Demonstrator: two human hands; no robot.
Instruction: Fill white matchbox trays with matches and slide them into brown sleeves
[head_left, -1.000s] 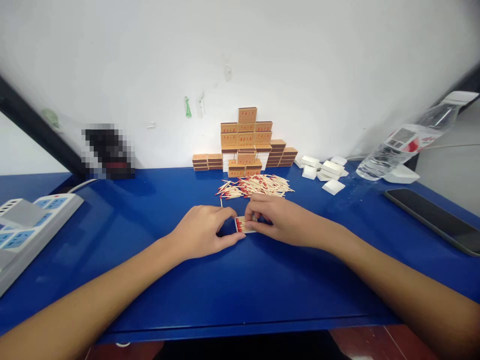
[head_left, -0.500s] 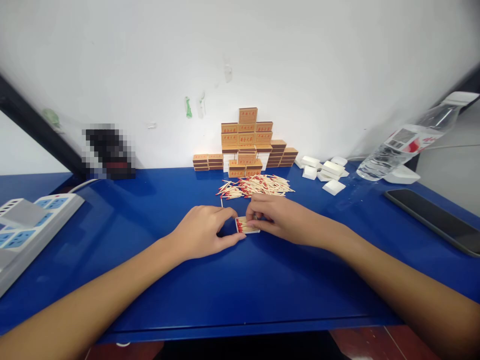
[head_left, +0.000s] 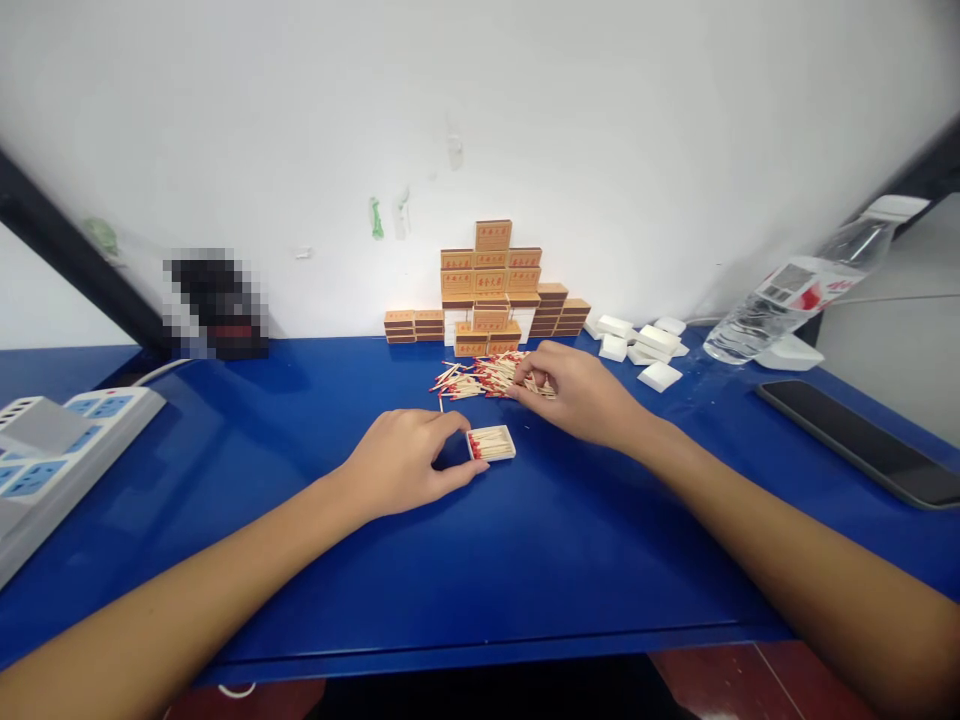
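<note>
A small white matchbox tray lies on the blue table, partly filled with red-headed matches. My left hand grips its left end, forefinger at the far corner and thumb at the near one. Beyond the tray is a loose heap of matches. My right hand reaches over the heap's right side, its thumb and fingers curled together on some of the matches. That hand hides part of the heap. A single match lies apart, near the left hand's fingers.
Stacked orange-brown matchboxes stand against the wall. Several white trays lie to their right, near a leaning water bottle and a dark phone. At the left sits a power strip; a black object is behind it.
My right hand has left the tray and moved up and right to the match heap. The tray's right part now shows. My left hand stays at the tray's left end.
</note>
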